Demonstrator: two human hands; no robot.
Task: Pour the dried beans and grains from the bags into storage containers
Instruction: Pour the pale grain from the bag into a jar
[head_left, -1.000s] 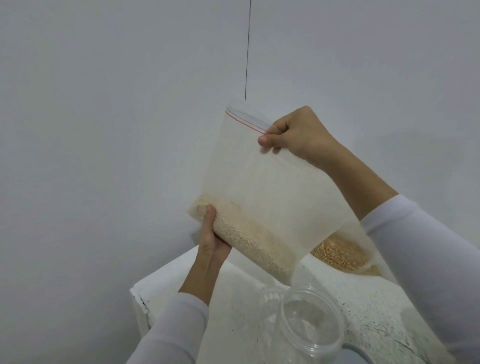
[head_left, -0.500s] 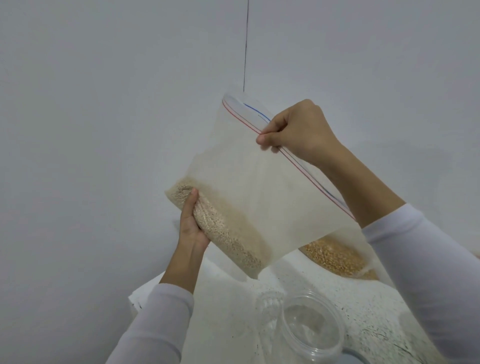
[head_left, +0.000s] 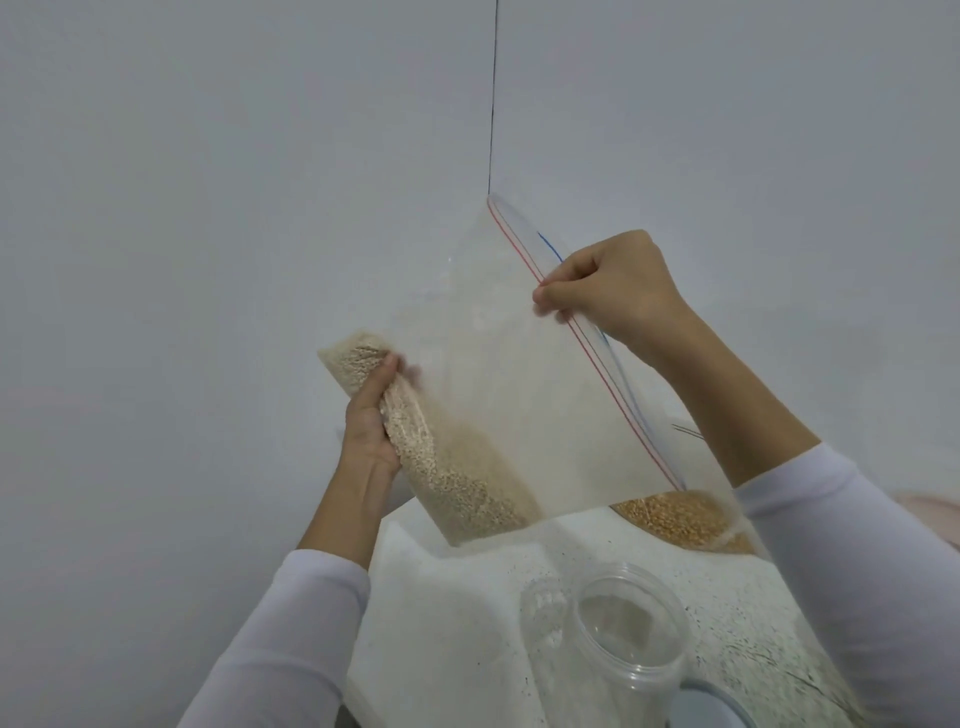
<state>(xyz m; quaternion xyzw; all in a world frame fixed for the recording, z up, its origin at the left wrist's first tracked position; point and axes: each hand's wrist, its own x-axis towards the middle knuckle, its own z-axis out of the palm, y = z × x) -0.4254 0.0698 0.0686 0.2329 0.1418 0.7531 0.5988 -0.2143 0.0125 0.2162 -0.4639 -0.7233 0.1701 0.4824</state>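
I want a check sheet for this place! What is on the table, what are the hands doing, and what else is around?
Surface: white table, speckled with dark marks on its right part.
Job's things: clear zip bag of pale grains held tilted in the air; clear open jar below it, no grains seen inside; second bag of golden grains lying behind.
Clutter: rounded grey rim at the bottom edge, cannot tell what it is.
Hands: left hand grips the bag's grain-filled end; right hand pinches the zip edge.
Cables: nothing seen.
Surroundings: plain pale walls meeting at a corner seam.
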